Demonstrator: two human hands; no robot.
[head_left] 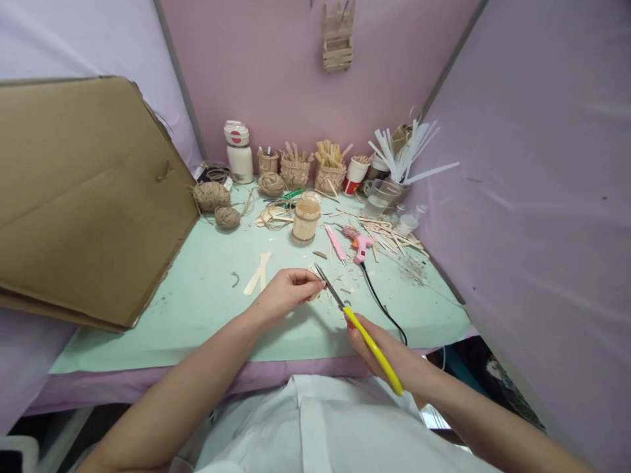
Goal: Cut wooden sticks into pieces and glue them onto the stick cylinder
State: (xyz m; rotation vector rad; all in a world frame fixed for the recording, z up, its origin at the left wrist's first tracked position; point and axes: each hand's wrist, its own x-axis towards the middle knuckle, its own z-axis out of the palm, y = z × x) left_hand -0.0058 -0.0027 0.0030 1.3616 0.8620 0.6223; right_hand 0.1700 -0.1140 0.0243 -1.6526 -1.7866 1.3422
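Observation:
My right hand (363,338) is closed around the yellow handles of a pair of scissors (372,348), whose metal blades point up and left. The blade tips lie beside the fingertips of my left hand (294,287). That hand is closed in a pinch on a small pale wooden strip (314,295), mostly hidden by the fingers. Two crossed flat wooden strips (258,274) lie on the table left of it. Beyond the hands stands a small round wooden cup (306,223) with twine around it. Wood scraps are scattered under the blades.
A pink glue gun (361,244) with a black cord and a pink craft knife (336,245) lie to the right. Behind are twine balls (211,196), baskets of sticks (330,177) and white glue sticks (407,154). A large cardboard sheet (93,203) leans at left.

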